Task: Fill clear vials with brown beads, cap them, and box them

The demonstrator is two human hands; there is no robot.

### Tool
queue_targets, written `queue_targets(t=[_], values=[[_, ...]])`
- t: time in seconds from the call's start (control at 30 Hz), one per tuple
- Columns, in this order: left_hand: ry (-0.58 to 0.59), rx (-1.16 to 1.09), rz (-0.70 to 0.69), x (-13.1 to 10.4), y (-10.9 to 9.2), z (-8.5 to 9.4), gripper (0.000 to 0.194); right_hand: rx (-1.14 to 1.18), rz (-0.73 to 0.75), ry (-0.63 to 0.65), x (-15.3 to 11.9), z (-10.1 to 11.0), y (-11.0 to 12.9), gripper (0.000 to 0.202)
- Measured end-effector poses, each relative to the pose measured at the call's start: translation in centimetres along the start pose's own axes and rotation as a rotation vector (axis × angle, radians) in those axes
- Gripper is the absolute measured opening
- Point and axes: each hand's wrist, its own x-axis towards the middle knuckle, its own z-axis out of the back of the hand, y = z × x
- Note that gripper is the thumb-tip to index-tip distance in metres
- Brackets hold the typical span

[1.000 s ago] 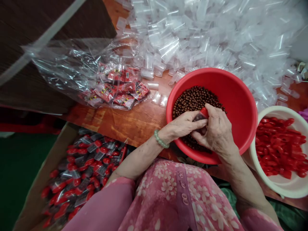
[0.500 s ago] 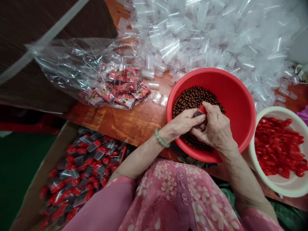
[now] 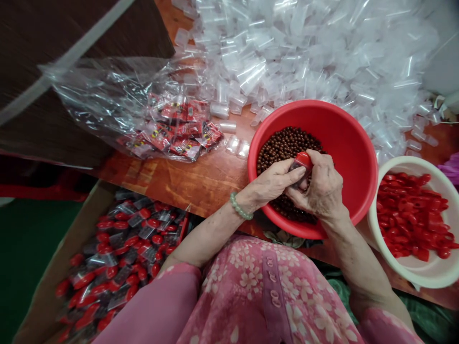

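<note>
A red-capped clear container (image 3: pixel 300 164) is gripped by both the left hand (image 3: pixel 273 185) and right hand (image 3: pixel 322 185), over a red basin (image 3: pixel 353 143). The basin is borne by a glossy wood-toned tabletop (image 3: pixel 215 179), heaped behind with clear plastic containers (image 3: pixel 265 52); green flooring (image 3: pixel 39 234) is seen beside a cardboard carton (image 3: pixel 48 298).

Left hand (image 3: pixel 274 185) and right hand (image 3: pixel 322 185) partly hid red-capped container (image 3: pixel 303 159); clear container pile (image 3: pixel 304 55) ran past top edge at 1 o'clock; purple item (image 3: pixel 451 167), 3 o'clock, was cropped, unidentifiable.
</note>
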Motion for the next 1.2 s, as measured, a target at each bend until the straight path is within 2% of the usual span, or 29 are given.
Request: queue_targets(t=[0.17, 0.33, 0.47, 0.7, 0.83, 0.97, 1.03, 1.1, 1.2], values=[[-0.013, 0.017, 0.025, -0.1, -0.2, -0.1, 0.052, -0.028, 0.012, -0.037, 0.3, -0.2, 0.1, 0.062], [-0.003, 0.019, 0.035, -0.3, -0.2, -0.3, 0.054, 0.019, 0.023, -0.076, 0.4, 0.0, 0.1, 0.063], [0.023, 0.026, 0.008, -0.3, -0.1, -0.4, 0.054, 0.045, 0.009, -0.066, 0.4, 0.3, 0.0, 0.063], [-0.009, 0.07, -0.012, -0.3, 0.0, -0.5, 0.054, 0.005, 0.022, -0.05, 0.2, 0.2, -0.4, 0.06], [-0.049, 0.084, -0.039, 0.1, 0.4, -0.6, 0.05, -0.005, 0.0, 0.018, 0.4, 0.4, -0.2, 0.062], [-0.139, 0.026, -0.097, 0.3, 0.8, -0.7, 0.041, 0.082, -0.02, 0.209, 0.8, 1.9, 0.6, 0.072], [-0.187, 0.005, -0.097, -0.6, 0.3, -0.6, 0.037, 0.203, -0.009, 0.289, 0.6, 3.0, 0.4, 0.085], [-0.231, 0.048, -0.101, -2.8, -0.8, -0.2, 0.038, 0.318, -0.049, 0.312, 0.0, 4.1, -0.7, 0.095], [-0.379, 0.22, -0.134, -8.5, -3.1, 1.5, 0.039, 0.31, -0.197, 0.336, -1.3, 5.1, -3.7, 0.08]])
